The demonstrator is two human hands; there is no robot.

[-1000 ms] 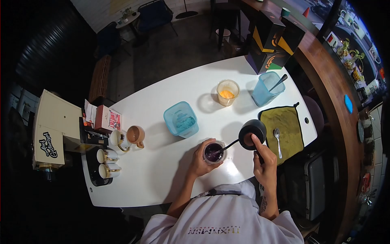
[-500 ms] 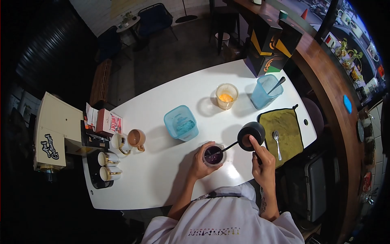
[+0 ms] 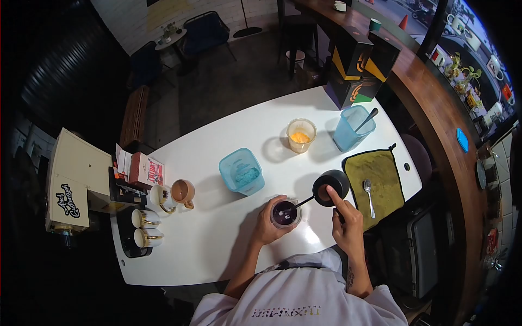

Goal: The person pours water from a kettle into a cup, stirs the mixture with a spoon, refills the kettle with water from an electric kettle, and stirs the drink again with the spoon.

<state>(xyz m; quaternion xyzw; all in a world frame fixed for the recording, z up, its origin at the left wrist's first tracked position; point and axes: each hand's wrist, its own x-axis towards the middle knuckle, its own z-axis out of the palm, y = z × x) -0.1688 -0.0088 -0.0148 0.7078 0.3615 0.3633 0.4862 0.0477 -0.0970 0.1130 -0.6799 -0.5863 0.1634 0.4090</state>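
Across the white bench (image 3: 190, 239), the black kettle (image 3: 339, 180), right of centre, has just edged a touch closer in. Right hand (image 3: 350, 225): grip clamped on the kettle, one finger reaching over it. Left hand (image 3: 265, 227), lower centre: grip wrapped round the clear cup (image 3: 298, 219). Thin spout (image 3: 305, 201) still trained on that cup, so they look well lined up.

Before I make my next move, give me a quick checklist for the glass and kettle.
1. Left hand around the glass: ok.
2. Right hand holding the black kettle: ok.
3. Spout reaching the glass's mouth: ok.
4. A hand free: not ok, both are occupied.
5. Spoon lying on the green cloth: ok.
6. Enough liquid left in the kettle: cannot tell.
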